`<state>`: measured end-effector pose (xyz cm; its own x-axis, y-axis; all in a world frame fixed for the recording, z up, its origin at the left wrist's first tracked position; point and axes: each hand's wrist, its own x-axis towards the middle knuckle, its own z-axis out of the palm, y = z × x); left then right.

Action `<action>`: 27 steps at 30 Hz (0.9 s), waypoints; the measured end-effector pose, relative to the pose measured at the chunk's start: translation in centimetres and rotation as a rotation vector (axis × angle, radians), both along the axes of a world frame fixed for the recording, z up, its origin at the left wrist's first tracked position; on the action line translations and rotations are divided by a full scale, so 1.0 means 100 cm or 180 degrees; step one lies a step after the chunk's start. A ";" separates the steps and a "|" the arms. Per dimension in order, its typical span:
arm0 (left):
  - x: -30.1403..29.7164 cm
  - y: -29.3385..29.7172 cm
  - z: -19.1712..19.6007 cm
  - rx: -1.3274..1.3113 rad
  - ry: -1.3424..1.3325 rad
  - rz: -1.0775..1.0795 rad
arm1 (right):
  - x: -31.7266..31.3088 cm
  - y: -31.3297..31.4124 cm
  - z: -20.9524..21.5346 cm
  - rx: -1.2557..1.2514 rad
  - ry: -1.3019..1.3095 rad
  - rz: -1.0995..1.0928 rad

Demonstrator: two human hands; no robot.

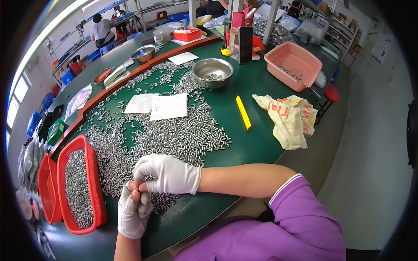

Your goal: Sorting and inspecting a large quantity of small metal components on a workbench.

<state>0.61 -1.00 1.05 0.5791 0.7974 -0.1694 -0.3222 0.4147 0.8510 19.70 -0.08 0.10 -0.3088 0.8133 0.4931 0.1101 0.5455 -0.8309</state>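
My left hand (134, 215) and my right hand (167, 174) wear white gloves with some bare fingertips. They meet fingertip to fingertip above the near edge of a wide spread of small silvery metal pieces (183, 135). Both are closed in a pinch; whatever sits between the fingertips is too small and covered to make out. Left of them stands a long red plastic basket (96, 182), filled with the same kind of pieces (78, 187). Two sheets of white paper (169, 107) lie on top of the spread.
A steel bowl (213, 65) and a pink basket (289, 48) each hold a few pieces. A yellow cutter-like tool (243, 113), a cream cloth bag (289, 124) and an upright phone (245, 45) are on the green table (226, 102). A brown raised strip (150, 62) borders its far side.
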 end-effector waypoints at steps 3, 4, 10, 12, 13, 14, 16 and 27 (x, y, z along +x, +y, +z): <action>-0.004 -0.001 0.005 -0.0031 -0.0003 -0.0048 | -0.004 0.000 0.001 -0.0113 0.0099 0.0058; -0.008 -0.003 0.003 -0.0026 -0.0013 0.0010 | -0.007 0.001 0.002 -0.0146 0.0106 0.0144; -0.001 0.003 0.002 -0.0183 -0.0035 -0.0104 | 0.004 0.001 0.002 -0.0007 -0.0027 -0.0026; -0.004 0.004 0.001 -0.0129 -0.0146 -0.0183 | 0.001 0.002 0.001 0.0046 -0.0106 -0.0097; -0.006 0.006 0.001 -0.0106 -0.0101 -0.0218 | 0.000 0.002 0.003 0.0015 -0.0092 -0.0081; -0.007 0.006 0.000 -0.0127 -0.0110 -0.0219 | -0.001 0.003 0.003 0.0041 -0.0170 -0.0104; -0.008 0.007 -0.001 -0.0159 -0.0129 -0.0271 | -0.004 0.003 0.001 0.0403 -0.0203 -0.0228; -0.007 0.005 -0.005 -0.0073 -0.0088 -0.0065 | 0.001 0.005 0.010 0.1131 -0.0561 -0.0667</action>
<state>-0.09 -0.47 0.60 0.5999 0.7815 -0.1712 -0.3367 0.4407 0.8321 19.82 0.45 1.05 -0.2598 0.6569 0.7078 0.3717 0.7445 -0.5545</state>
